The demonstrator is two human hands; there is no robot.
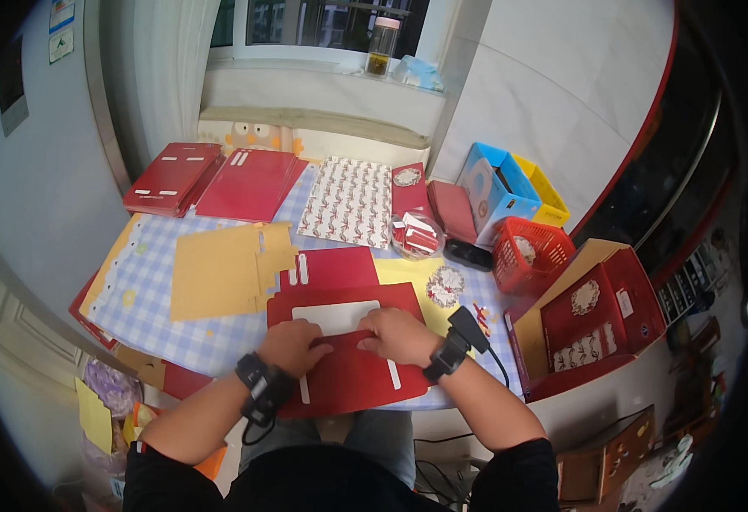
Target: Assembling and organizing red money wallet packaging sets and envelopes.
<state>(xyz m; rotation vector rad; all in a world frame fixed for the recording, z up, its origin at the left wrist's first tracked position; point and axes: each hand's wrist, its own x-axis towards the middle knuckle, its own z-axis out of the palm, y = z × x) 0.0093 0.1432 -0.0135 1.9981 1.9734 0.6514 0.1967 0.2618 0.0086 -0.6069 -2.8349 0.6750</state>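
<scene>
A red cardboard sheet [353, 380] with white strips and a white panel [340, 317] lies at the table's near edge, in front of me. My left hand [293, 346] is closed on it at the panel's left side, fingers curled and thumb pointing inward. Facing it, my right hand [398, 337] grips the sheet with bent fingers at the panel's right side. The fingertips of both hands are partly hidden. Just beyond lies another red card piece [340, 269] with two white strips, partly covered by the sheet.
Red card stacks [173, 179] sit at the far left, near a tan cardboard piece [216, 273]. Patterned paper [348, 200], a clear tub [417, 236], a red basket [534, 252] and a blue box [500, 189] stand farther back. An open red carton [592, 320] flanks the table's right.
</scene>
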